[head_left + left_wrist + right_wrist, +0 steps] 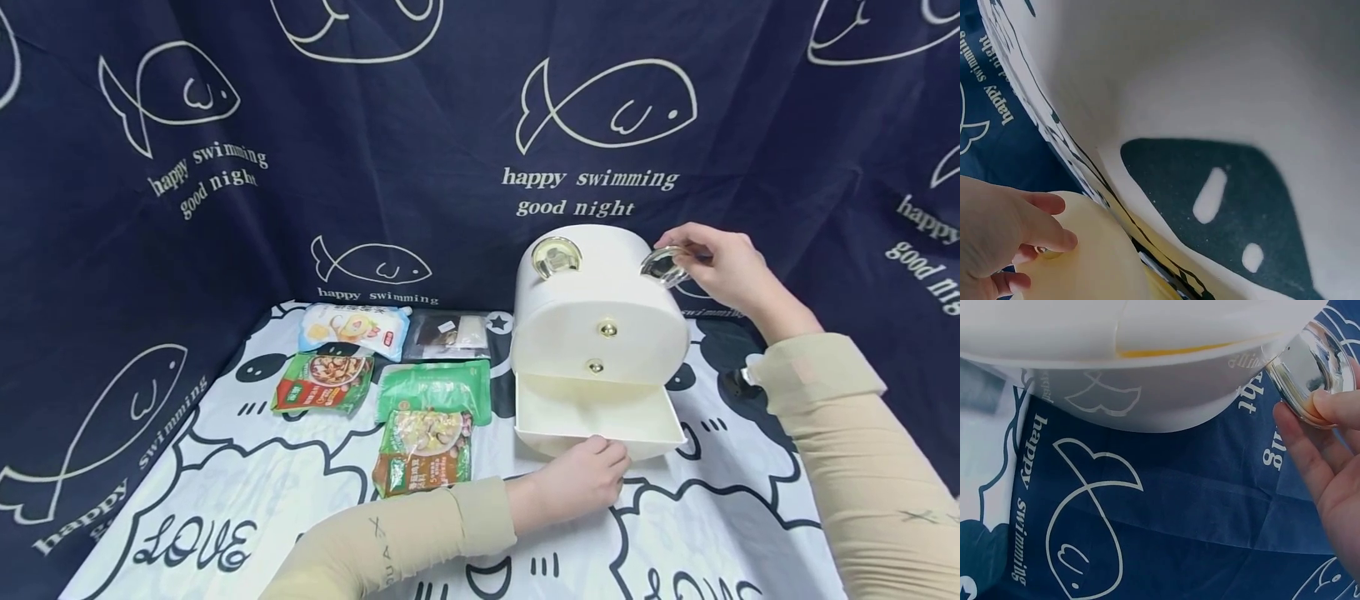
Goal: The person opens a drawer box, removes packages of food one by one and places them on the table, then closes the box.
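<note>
A white storage box with a rounded top stands on the table, two gold round ears on top and gold knobs on its front. Its bottom drawer is pulled out, and the inside shows bare white. At the drawer's front my left hand pinches the gold drawer knob between thumb and fingers. My right hand holds the right shiny gold ear by its edge, thumb on one face and fingers behind. The left gold ear is untouched.
Left of the box lie several food packets: a blue-white bag, a dark clear packet, a red-green pouch, a green pouch and a brown-green pouch. A navy fish-print curtain hangs close behind the box.
</note>
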The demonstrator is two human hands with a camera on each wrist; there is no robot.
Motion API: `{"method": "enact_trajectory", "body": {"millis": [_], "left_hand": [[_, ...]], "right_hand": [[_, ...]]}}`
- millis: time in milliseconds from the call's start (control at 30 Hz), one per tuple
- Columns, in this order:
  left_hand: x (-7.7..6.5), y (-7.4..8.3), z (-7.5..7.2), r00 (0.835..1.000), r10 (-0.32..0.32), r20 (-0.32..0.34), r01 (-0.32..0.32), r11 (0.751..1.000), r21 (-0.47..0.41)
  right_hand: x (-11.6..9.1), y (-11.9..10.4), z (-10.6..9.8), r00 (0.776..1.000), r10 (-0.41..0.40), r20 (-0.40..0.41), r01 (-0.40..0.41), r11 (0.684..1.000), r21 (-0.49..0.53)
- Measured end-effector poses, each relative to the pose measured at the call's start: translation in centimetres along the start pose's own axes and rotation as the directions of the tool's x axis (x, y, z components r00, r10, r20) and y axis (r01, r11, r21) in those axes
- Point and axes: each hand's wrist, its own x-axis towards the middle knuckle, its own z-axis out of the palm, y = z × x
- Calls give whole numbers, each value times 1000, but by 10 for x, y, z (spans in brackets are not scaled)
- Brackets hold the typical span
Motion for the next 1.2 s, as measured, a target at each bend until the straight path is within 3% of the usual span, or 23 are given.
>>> {"method": "enact_trajectory", "body": {"millis": [333, 733, 1000, 1200], "left_hand": [[2, -8, 9, 999, -13, 31, 13, 1000, -9], [8, -19, 27, 998, -64, -29, 63, 998, -16], [11, -27, 34, 999, -54, 0, 54, 998, -29], [12, -33, 39, 1000, -27, 14, 27, 999, -33]], "right_hand": [[-1, 0, 2, 999, -27, -34, 28, 999, 46], [0, -1, 2, 998, -30, -50, 33, 998, 54], [0, 0, 1, 999, -16, -40, 17, 999, 32], [1, 0, 3, 998, -28, -49, 32, 997, 71]]}}
